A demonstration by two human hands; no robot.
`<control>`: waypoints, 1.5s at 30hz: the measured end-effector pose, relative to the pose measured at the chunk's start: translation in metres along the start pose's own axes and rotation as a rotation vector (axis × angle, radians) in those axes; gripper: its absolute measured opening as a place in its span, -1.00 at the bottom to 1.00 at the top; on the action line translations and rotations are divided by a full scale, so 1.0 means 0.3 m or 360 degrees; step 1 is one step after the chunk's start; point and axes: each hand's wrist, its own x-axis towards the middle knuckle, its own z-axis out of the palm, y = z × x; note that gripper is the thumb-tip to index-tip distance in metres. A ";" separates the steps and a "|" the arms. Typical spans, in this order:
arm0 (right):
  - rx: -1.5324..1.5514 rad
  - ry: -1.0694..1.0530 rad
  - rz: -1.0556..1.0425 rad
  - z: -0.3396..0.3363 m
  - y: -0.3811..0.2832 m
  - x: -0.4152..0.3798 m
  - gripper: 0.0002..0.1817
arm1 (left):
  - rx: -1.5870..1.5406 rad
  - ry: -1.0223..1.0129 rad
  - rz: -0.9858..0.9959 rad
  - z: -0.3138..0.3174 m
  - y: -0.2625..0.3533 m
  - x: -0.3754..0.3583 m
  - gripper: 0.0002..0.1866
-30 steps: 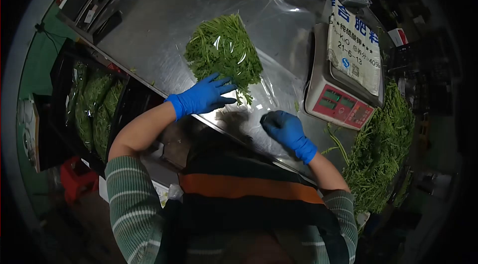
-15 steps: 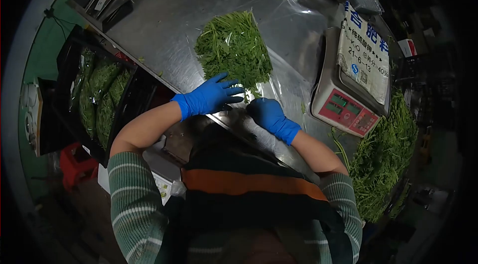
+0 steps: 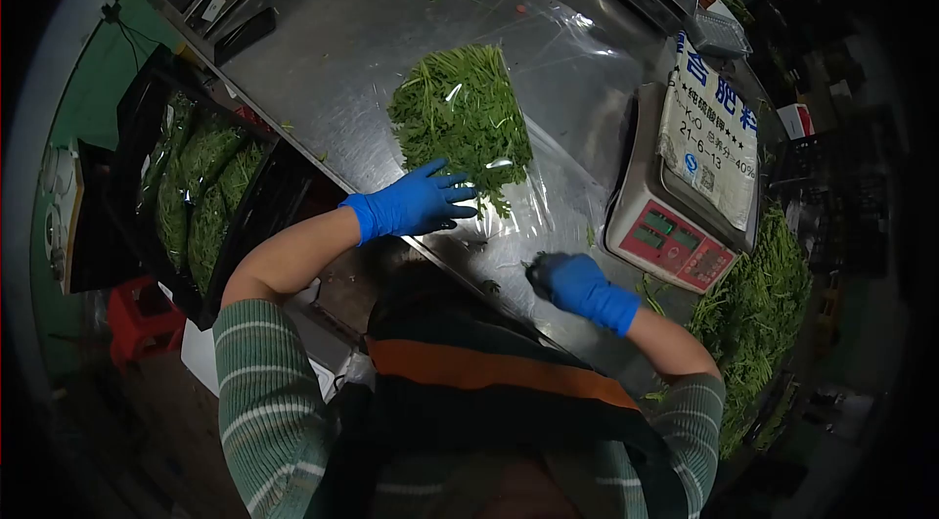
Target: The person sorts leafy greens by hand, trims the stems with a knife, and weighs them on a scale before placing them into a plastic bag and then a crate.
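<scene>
A clear plastic bag of leafy greens (image 3: 465,113) lies flat on the metal table, stems toward the far side and leaf tips toward me. My left hand (image 3: 416,201), in a blue glove, rests at its near left edge with the fingers spread. My right hand (image 3: 577,286), gloved the same way, is over the table's near edge, apart from the bag. Its fingers are curled in, and whatever they may hold is hidden. Loose leaf bits (image 3: 491,286) lie between the hands.
On the right stands a red and white digital scale (image 3: 675,243) with a printed sack (image 3: 709,137) on its pan. Loose greens (image 3: 758,314) are heaped beyond it. At left, a black crate (image 3: 147,196) holds several bagged greens (image 3: 205,186). A red stool (image 3: 147,321) stands below.
My right hand has moved away from the bag's near end, right and toward me, with its fingers curled. My left hand stays at the bag. The whole view has shifted slightly.
</scene>
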 end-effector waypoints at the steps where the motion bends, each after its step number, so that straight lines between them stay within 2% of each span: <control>1: 0.0180 0.0387 0.0016 -0.067 -0.013 0.069 -0.77 | 0.0013 0.0021 -0.0005 0.011 0.003 -0.009 -0.62; 3: 0.0452 0.0905 -0.0143 -0.059 0.022 0.193 -0.75 | 0.0011 0.0010 -0.0024 0.008 0.015 -0.018 -0.62; 4: 0.0459 0.0905 -0.0142 -0.036 0.031 0.225 -0.75 | 0.0028 0.0001 -0.0049 0.004 0.015 -0.024 -0.62; 6: 0.0201 0.0814 -0.0376 -0.001 0.044 0.268 -0.76 | 0.0033 0.0021 -0.0049 0.014 0.011 -0.030 -0.62; 8: 0.0178 0.0862 -0.0395 0.010 0.031 0.285 -0.80 | -0.0009 0.0059 -0.0052 0.011 0.016 -0.030 -0.63; 11: -0.0001 0.0573 -0.0241 0.039 0.028 0.336 -0.87 | -0.0093 0.0080 0.0055 -0.004 0.012 -0.032 -0.65; 12: 0.0107 0.0674 -0.0125 0.046 0.002 0.352 -0.88 | -0.0010 0.0033 0.0083 -0.022 0.017 -0.035 -0.66; 13: 0.0030 0.0561 -0.0097 0.001 -0.024 0.326 -0.83 | 0.0024 0.0092 0.0081 0.020 0.003 -0.031 -0.66; 14: 0.0004 0.0494 -0.0147 0.056 -0.002 0.359 -0.88 | 0.0162 -0.0038 0.0109 -0.008 0.009 -0.019 -0.65; 16: 0.0015 0.0598 -0.0156 0.055 -0.016 0.381 -0.90 | 0.0041 0.0009 0.0042 0.034 -0.002 -0.028 -0.62; 17: 0.0000 0.0428 -0.0108 0.041 -0.028 0.387 -0.90 | 0.0128 0.0003 0.0069 0.034 0.000 -0.024 -0.63; 20: 0.0113 0.0738 -0.0256 0.095 -0.027 0.323 -0.86 | 0.0071 0.0090 0.0179 0.049 -0.021 -0.025 -0.64; 21: 0.0042 0.0520 -0.0234 0.121 -0.027 0.273 -0.85 | 0.0311 0.0023 0.0228 0.021 -0.003 -0.016 -0.64; 22: 0.0075 0.0525 -0.0337 0.163 -0.020 0.186 -0.84 | 0.0544 -0.0053 0.0260 -0.008 0.023 -0.013 -0.63; 23: -0.0070 0.0062 -0.0350 0.107 -0.030 0.055 -0.78 | 0.0629 -0.0123 0.0290 -0.032 0.031 -0.012 -0.62; 24: -0.0102 -0.0383 -0.0436 0.190 0.018 -0.011 -0.75 | 0.0667 -0.0098 0.0275 -0.066 0.032 -0.001 -0.62; 25: -0.0137 -0.0360 -0.0421 0.149 0.036 -0.003 -0.75 | 0.0537 -0.0033 0.0277 -0.110 0.033 0.016 -0.62; 30: 0.0398 0.0208 -0.0186 -0.116 -0.057 0.022 -0.73 | -0.0256 0.0226 0.0389 -0.279 0.126 0.114 -0.61; 31: 0.0747 0.0986 -0.0332 -0.121 -0.050 0.113 -0.78 | -0.0446 0.0298 0.0311 -0.277 0.160 0.081 -0.61; 32: 0.0598 0.1253 -0.0453 -0.169 -0.030 0.149 -0.79 | -0.0643 0.0387 0.0204 -0.255 0.200 0.036 -0.60; 33: 0.0206 0.0885 -0.0405 -0.170 0.056 0.223 -0.78 | 0.0084 0.0060 0.0250 -0.026 0.026 -0.021 -0.65; 34: -0.0170 0.0529 -0.0398 -0.139 0.139 0.322 -0.77 | -0.0134 0.0080 0.0219 0.013 0.011 -0.028 -0.64; 35: -0.0072 0.0679 -0.0598 -0.110 0.203 0.321 -0.74 | -0.0370 0.0096 0.0167 -0.007 0.002 -0.059 -0.63; 36: -0.0129 0.0798 -0.0920 -0.080 0.267 0.329 -0.71 | -0.1101 0.0115 -0.0210 -0.016 0.008 -0.076 -0.58; 37: -0.0070 0.0864 -0.0877 -0.097 0.262 0.291 -0.67 | -0.1486 -0.0211 -0.0891 -0.095 0.034 -0.084 -0.58; 38: -0.0067 0.0791 -0.0958 -0.109 0.274 0.283 -0.61 | -0.1429 0.0187 -0.0614 0.002 -0.049 -0.093 -0.56; 39: -0.0094 0.0845 -0.0803 -0.098 0.283 0.264 -0.55 | -0.2484 0.0292 -0.0992 -0.085 -0.012 -0.090 -0.52; 40: 0.0113 0.0907 -0.0601 -0.127 0.224 0.240 -0.57 | -0.2833 0.0575 -0.0894 0.020 -0.050 -0.112 -0.48; 41: 0.0523 0.1005 -0.0344 -0.126 0.188 0.249 -0.68 | -0.3069 0.0779 -0.1062 -0.001 -0.023 -0.105 -0.46; 43: 0.1689 0.1002 0.0281 -0.140 0.164 0.327 -0.76 | -0.3172 0.0882 -0.1439 -0.011 -0.019 -0.123 -0.46; 45: 0.1926 0.1102 0.0398 -0.128 0.179 0.402 -0.77 | -0.3107 0.0989 -0.1502 0.045 -0.030 -0.127 -0.48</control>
